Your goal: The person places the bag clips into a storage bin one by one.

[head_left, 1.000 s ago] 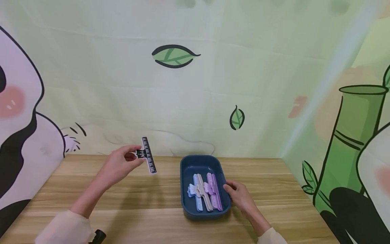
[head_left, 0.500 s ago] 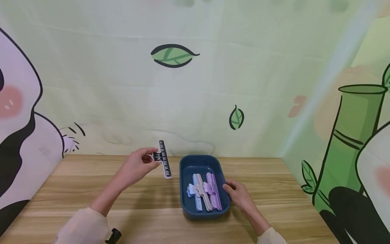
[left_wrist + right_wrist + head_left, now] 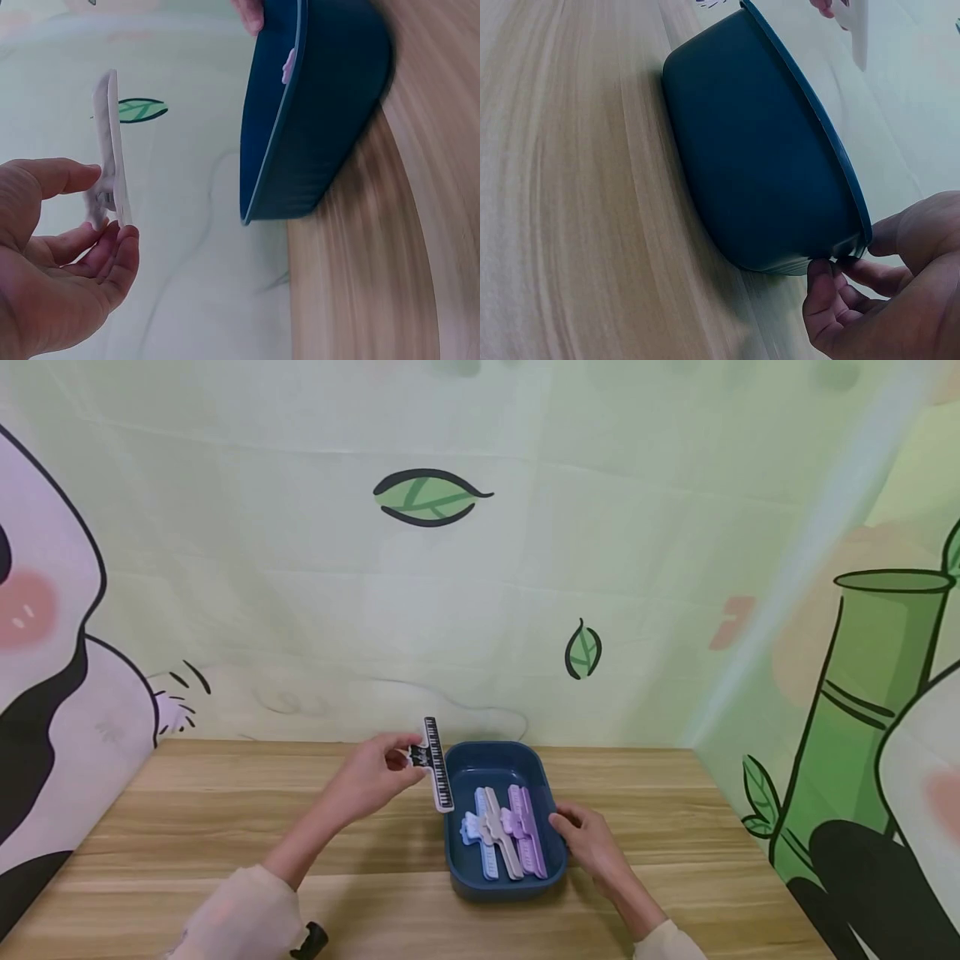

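My left hand [image 3: 378, 777] pinches a clip with a piano-key pattern [image 3: 437, 767] by its black handle, thumb and index finger on it. The clip is raised, and its lower end overlaps the left rim of a dark blue bin [image 3: 468, 881] in the head view. From the left wrist, the clip's plain white back [image 3: 111, 142] shows beside the bin. My right hand [image 3: 596, 847] grips the bin's right rim, thumb over the edge and fingers under it [image 3: 825, 300]. Inside the bin lie a blue clip [image 3: 489, 860], a grey clip [image 3: 510, 852] and purple clip pieces [image 3: 530, 835].
The bin stands on a wood-grain table [image 3: 360, 893] near its back edge. Behind the table hangs a pale green backdrop [image 3: 300, 568] printed with leaves, bamboo and a panda. A black object [image 3: 310, 941] shows by the left sleeve.
My left hand has moved right and slightly down with the piano-key clip, from well left of the bin to its left rim. My right hand and the bin have stayed put.
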Demonstrator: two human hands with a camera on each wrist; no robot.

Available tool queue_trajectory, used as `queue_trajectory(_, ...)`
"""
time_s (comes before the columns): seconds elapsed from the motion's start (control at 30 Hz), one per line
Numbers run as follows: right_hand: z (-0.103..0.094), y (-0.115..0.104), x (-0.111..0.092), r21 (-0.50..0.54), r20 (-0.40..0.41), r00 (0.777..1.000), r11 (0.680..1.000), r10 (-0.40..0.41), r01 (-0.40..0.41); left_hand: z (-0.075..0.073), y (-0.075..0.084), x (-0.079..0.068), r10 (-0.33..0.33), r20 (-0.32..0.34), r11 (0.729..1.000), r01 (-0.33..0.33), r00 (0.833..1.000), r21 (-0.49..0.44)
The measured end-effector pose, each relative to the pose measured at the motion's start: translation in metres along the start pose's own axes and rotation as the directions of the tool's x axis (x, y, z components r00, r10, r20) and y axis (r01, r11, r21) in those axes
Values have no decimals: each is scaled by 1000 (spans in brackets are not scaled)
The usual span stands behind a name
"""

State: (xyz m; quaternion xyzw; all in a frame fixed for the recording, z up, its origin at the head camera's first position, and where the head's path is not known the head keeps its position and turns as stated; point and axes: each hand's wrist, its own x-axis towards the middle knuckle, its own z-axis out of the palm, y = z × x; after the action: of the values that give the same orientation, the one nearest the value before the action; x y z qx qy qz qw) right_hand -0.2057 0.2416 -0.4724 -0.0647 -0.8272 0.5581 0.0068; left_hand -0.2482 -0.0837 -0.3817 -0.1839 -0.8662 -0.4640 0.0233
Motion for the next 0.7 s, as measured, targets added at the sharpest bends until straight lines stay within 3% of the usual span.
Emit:
queue_trajectory(0.4, 0, -1, 0, 12, 4, 1000, 1000, 12, -12, 24, 5, 8, 19, 36, 1000, -20, 999, 15)
queue_trajectory(0.7, -1, -1, -1, 16, 3, 1000, 1000, -6, 6, 34, 2, 9, -19, 66, 1000, 19, 998, -2)
